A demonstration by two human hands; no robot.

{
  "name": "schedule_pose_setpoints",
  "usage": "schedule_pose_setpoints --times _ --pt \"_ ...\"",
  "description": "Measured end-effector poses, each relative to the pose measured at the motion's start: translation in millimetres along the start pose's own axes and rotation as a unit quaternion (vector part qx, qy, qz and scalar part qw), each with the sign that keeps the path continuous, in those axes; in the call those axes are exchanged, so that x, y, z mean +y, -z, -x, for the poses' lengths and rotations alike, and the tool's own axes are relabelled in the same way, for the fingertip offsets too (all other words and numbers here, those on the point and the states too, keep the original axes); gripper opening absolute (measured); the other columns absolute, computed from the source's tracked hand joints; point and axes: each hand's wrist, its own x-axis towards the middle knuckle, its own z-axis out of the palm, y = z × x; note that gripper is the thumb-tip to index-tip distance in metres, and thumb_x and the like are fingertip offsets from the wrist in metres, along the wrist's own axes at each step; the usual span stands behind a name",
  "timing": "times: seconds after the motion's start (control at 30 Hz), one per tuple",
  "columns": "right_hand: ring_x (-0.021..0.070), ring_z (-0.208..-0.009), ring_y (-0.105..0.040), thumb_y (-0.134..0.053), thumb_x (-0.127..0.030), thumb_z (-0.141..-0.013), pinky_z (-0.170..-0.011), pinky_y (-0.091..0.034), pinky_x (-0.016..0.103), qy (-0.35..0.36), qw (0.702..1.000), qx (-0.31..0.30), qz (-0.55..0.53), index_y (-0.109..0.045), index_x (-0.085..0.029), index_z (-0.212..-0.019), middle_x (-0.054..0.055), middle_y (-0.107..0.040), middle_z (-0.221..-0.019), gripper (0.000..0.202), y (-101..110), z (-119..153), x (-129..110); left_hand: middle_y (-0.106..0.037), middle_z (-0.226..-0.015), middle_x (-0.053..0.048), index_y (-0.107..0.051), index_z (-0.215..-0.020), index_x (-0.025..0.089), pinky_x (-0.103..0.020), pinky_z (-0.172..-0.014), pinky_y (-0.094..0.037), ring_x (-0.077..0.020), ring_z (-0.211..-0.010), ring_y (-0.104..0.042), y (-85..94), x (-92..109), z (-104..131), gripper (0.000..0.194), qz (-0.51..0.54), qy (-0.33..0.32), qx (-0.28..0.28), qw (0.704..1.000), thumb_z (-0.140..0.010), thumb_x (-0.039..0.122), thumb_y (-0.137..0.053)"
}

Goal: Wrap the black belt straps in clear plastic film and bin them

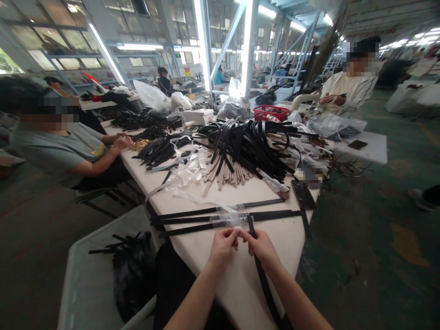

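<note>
My left hand [224,246] is closed in a pinch at the table's front, its fingertips meeting those of my right hand. A strip of whitish see-through plastic film [235,216] runs down to these fingertips; the exact grip is partly hidden. My right hand [261,247] is closed around a black strap [263,282], whose upper end sticks up past the fingers and whose length hangs toward me under the forearm. Just beyond my hands several black straps [187,219] lie crosswise in rows, with clear film around their middles.
The pale table [240,284] bears a heap of black straps [245,142], crumpled white film [189,167], a dark phone [303,195] and a red basket [271,112]. At lower left, a light bin [74,266] holds black strips. One person [82,151] sits left; another [354,89] is back right.
</note>
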Motion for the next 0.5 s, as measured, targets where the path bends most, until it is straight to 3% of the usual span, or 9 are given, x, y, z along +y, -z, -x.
schedule_pose_setpoints --times 0.2,0.5 --pt "0.0064 -0.036 -0.042 -0.048 -0.056 -0.091 -0.037 -0.027 0.019 0.023 0.998 -0.055 -0.022 -0.059 -0.016 -0.087 -0.003 -0.057 -0.058 0.042 3 23 2 -0.052 -0.051 0.002 -0.068 -0.068 0.012 -0.021 -0.045 -0.031 -0.0061 -0.044 -0.041 -1.1 3 -6 0.041 0.087 0.010 0.089 0.992 -0.063 0.049 -0.085" --pt "0.0074 -0.034 -0.042 -0.045 -0.056 -0.091 -0.036 -0.026 0.019 0.012 0.997 -0.080 0.008 -0.059 -0.015 -0.086 -0.003 -0.056 -0.051 0.043 -9 36 4 -0.051 -0.054 0.003 -0.066 -0.070 0.011 -0.020 -0.046 -0.029 -0.0046 -0.045 -0.039 -15.1 12 -4 0.041 0.155 0.027 0.074 0.985 -0.063 0.046 -0.086"
